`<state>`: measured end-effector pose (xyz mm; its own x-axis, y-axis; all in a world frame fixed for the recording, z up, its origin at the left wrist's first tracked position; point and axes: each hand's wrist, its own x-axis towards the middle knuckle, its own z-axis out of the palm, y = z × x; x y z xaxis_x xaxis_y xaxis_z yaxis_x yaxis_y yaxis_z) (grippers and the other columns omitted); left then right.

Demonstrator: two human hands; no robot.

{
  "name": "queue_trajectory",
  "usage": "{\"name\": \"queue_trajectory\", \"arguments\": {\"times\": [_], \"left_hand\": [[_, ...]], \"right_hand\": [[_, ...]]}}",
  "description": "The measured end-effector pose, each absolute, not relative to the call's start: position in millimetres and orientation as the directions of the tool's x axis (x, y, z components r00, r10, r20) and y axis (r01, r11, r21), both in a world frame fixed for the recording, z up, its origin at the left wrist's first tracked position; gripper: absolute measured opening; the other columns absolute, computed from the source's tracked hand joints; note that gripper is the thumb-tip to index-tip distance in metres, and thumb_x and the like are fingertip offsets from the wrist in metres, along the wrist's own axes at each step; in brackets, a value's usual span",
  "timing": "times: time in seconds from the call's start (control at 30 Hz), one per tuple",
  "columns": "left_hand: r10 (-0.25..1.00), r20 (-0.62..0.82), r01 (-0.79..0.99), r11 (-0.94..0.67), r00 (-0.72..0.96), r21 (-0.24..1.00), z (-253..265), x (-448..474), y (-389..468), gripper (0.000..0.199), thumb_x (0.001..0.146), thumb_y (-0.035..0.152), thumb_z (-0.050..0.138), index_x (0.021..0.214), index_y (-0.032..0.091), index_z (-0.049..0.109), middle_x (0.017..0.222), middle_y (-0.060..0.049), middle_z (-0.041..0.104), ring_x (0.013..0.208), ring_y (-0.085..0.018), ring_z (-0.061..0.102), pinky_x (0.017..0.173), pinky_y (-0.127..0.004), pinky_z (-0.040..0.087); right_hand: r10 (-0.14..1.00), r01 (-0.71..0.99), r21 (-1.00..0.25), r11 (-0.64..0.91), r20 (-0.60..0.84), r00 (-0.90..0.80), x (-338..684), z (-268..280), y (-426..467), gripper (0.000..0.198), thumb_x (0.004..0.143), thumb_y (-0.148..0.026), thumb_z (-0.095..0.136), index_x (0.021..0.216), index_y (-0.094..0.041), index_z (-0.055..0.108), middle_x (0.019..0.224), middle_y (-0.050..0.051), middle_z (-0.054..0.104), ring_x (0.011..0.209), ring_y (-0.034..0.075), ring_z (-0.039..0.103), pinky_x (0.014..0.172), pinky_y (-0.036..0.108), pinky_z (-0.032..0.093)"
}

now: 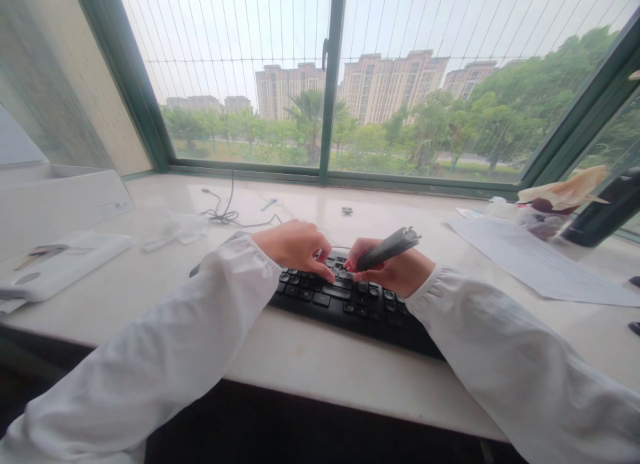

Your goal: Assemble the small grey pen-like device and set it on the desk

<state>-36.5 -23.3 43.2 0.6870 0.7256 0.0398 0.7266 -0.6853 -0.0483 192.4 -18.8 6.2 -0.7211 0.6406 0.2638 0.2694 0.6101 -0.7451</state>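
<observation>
White carton (55, 204): stood at the left edge of the frame, its lid raised.
White tray (95, 257): lay just below the carton, with metallic items on it too blurred to name.
Left sleeve (180, 337): white, gathered at the wrist, it ran up from the lower left corner.
Plastic wrapper (175, 229): lay crumpled, left of centre.
Black cable (225, 216): lay coiled on the countertop (285, 357), beyond the left wrist.
Blue item (269, 204): small and thin, it lay right of the coil.
Left hand (295, 245): was partly curled, with its thumb at the keys of the black keyboard (321, 300); whether it gripped anything, I could not tell.
Keyboard position: centre of the frame, slanting down to the right, both ends partly covered by the forearms.
Window (326, 117): filled the upper frame, with apartment blocks (395, 84) and trees (435, 134) outside.
Small grey pieces (347, 211): lay near the sill, just above centre.
Right hand (400, 276): was closed around a dark grey tool (390, 246), whose wider end pointed up and right; its fingertips were down at the keys.
Right sleeve (505, 344): white, it ran to the lower right corner.
Printed paper (545, 261): lay flat at right.
Plastic bag (540, 217): sat crumpled beyond the paper, beside a black object (610, 211) at the right edge.
</observation>
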Motion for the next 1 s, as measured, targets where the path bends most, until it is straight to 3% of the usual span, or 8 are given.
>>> {"name": "queue_trajectory", "arguments": {"times": [0.27,1.0], "left_hand": [[0.705,0.064,0.708,-0.704,0.706,-0.051,41.9,-37.6,-22.3,0.049,0.074,0.070,0.057,0.070,0.022,0.066,0.061,0.001,0.062,0.053,-0.011,0.051,0.052,-0.024,0.027],[0.713,0.068,0.716,-0.695,0.698,-0.067,42.8,-35.5,-23.7,0.054,0.071,0.075,0.055,0.068,0.022,0.067,0.055,0.000,0.059,0.048,-0.011,0.047,0.051,-0.026,0.027]], "right_hand": [[0.626,0.270,-0.721,0.638,0.282,-0.727,193.2,3.4,-17.0,0.016,0.072,-0.023,0.068,0.083,-0.018,0.059,0.084,0.005,0.065,0.077,0.018,0.063,0.063,0.028,0.051],[0.673,0.210,-0.834,0.510,0.234,-0.702,193.0,1.4,-15.5,0.023,0.065,-0.026,0.075,0.079,-0.018,0.059,0.080,0.003,0.065,0.077,0.017,0.062,0.067,0.029,0.051]]}}
